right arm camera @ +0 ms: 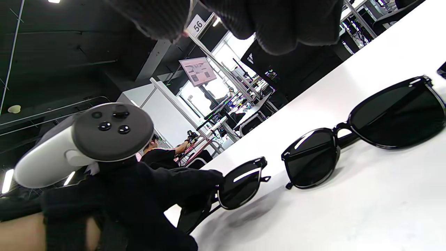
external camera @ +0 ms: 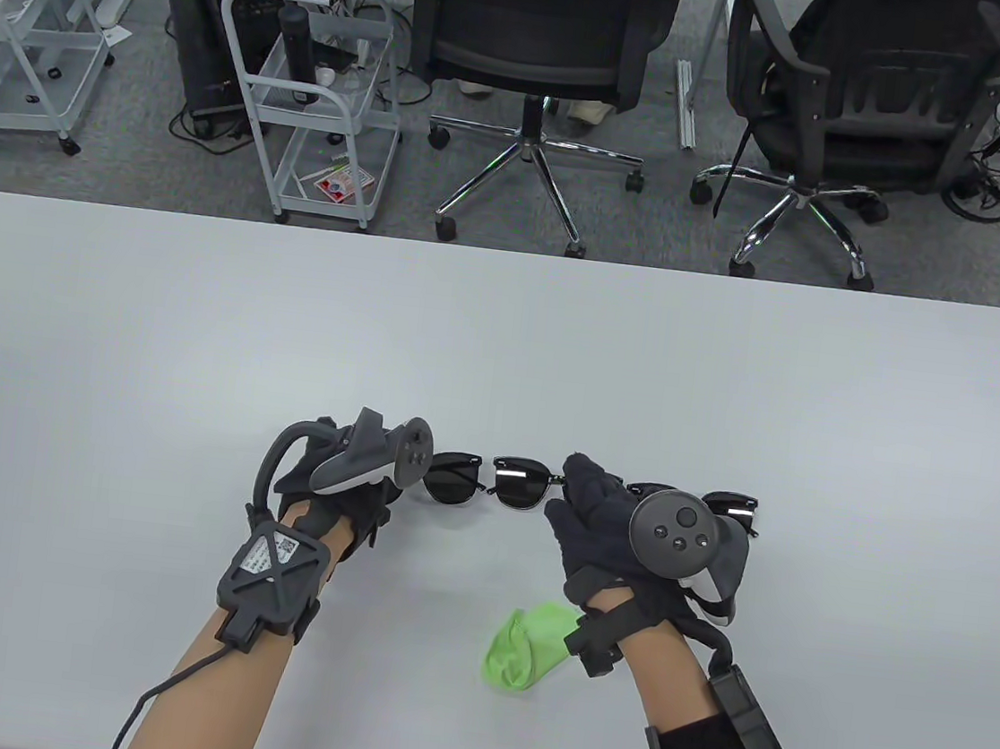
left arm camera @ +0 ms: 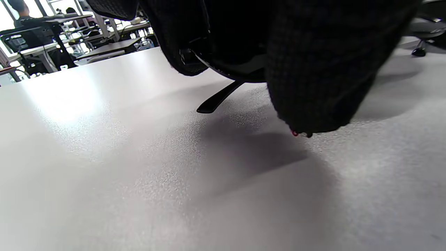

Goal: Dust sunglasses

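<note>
Here two pairs of sunglasses lie on the white counter [external camera: 197,340]. The left hand [external camera: 338,487] is at the left end of the nearer pair [external camera: 488,480], whose dark lenses face up between the two hands; in the left wrist view its gloved fingers [left arm camera: 313,69] close round the frame, with one temple tip [left arm camera: 216,101] poking out below them just above the counter, so this grip is clamped on that pair. The right hand [external camera: 617,532] sits at the right end of the same pair, fingertips close to the hinge, but whether they touch it, or whether that grip is apart or together, cannot be told. A second pair [external camera: 737,507] lies just behind the right hand, half hidden by its tracker [external camera: 680,539]; the right wrist view shows it resting flat on the counter [right arm camera: 348,209], lenses [right arm camera: 397,115] dark and frame black, with the first pair [right arm camera: 240,184] beside it, held at its far end by the left hand [right arm camera: 139,195]. A crumpled green cloth [external camera: 523,646] lies on the counter near the right wrist, touching neither hand as far as can be seen.
</note>
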